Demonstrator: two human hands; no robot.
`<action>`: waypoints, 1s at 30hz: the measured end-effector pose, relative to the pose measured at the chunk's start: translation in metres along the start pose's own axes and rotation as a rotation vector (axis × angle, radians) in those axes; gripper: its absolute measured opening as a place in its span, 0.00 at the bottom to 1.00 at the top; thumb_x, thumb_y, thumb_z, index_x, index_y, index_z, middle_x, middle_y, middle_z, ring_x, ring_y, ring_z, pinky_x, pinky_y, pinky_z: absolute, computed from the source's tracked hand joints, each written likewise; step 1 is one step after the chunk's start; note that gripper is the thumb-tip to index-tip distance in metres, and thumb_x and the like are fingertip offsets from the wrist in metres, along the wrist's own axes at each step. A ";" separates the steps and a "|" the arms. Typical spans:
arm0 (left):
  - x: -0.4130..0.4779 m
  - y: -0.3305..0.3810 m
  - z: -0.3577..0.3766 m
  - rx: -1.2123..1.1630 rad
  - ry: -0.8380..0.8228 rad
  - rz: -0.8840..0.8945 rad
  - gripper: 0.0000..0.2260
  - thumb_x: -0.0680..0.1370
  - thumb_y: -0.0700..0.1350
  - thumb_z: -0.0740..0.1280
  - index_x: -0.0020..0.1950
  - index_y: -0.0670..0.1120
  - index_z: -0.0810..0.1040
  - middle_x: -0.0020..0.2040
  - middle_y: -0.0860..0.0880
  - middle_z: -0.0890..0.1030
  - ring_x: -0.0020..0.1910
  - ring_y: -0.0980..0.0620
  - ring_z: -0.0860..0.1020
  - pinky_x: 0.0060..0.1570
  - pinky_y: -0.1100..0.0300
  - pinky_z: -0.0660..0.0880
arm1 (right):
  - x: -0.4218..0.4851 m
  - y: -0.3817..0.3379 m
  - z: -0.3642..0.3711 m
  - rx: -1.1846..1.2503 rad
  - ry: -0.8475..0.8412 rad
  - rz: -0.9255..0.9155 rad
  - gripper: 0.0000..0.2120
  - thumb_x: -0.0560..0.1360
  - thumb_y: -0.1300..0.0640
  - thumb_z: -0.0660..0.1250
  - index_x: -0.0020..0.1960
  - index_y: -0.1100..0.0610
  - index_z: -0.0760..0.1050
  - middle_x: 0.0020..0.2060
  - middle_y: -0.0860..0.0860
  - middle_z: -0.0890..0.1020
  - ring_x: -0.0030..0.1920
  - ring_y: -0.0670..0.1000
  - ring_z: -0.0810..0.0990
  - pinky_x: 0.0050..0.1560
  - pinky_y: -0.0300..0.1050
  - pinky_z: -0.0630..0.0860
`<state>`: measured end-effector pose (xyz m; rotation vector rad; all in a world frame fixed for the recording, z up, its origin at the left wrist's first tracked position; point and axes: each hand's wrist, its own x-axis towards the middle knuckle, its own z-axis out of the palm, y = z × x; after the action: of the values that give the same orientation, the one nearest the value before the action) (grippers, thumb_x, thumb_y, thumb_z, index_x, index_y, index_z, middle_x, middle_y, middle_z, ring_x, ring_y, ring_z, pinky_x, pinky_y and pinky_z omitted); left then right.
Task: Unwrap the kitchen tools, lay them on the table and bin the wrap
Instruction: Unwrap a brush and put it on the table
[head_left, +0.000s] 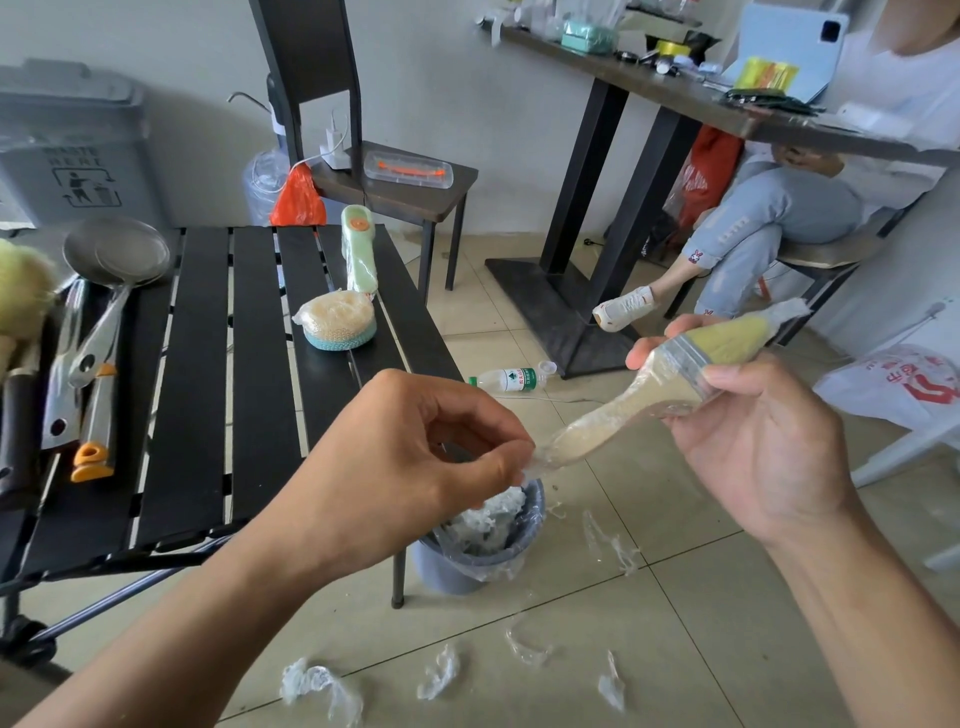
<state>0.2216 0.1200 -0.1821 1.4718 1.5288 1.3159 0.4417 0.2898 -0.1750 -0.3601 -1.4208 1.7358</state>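
Left hand (415, 441) pinching wrap (543, 456), right hand (753, 431) gripping brush (639, 402)
The pinch is sitting at the handle tip; the right fingers are curling round the ferrule. The wrapped brush is hanging above the bin (452, 569), beside the bench (208, 364).

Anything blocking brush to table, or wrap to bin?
Nothing visible. Right hand holds the wrapped brush in open air beside the table, bare slats nearest it. Left hand pinches the wrap end over the open bin, already part full.
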 end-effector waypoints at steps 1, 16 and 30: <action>0.000 0.000 0.000 0.011 0.004 0.003 0.03 0.78 0.44 0.78 0.46 0.52 0.89 0.40 0.54 0.89 0.39 0.56 0.87 0.42 0.66 0.82 | 0.000 0.000 0.000 -0.003 -0.007 -0.001 0.20 0.75 0.65 0.54 0.52 0.54 0.84 0.45 0.51 0.86 0.53 0.54 0.85 0.48 0.44 0.82; 0.003 -0.005 -0.005 0.016 0.193 -0.008 0.06 0.76 0.41 0.77 0.42 0.52 0.89 0.39 0.54 0.89 0.39 0.54 0.88 0.40 0.65 0.83 | 0.000 -0.004 -0.002 -0.067 0.028 0.100 0.13 0.72 0.61 0.56 0.49 0.58 0.78 0.41 0.58 0.82 0.43 0.54 0.80 0.37 0.42 0.76; -0.002 0.001 0.021 -0.256 0.085 0.065 0.20 0.69 0.48 0.84 0.52 0.43 0.80 0.48 0.45 0.87 0.48 0.44 0.88 0.47 0.45 0.86 | 0.000 -0.008 0.007 -0.045 0.213 0.062 0.14 0.79 0.45 0.66 0.51 0.56 0.77 0.44 0.57 0.78 0.34 0.48 0.80 0.34 0.38 0.79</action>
<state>0.2420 0.1227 -0.1882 1.3274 1.3163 1.5666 0.4402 0.2854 -0.1658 -0.6014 -1.3077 1.6620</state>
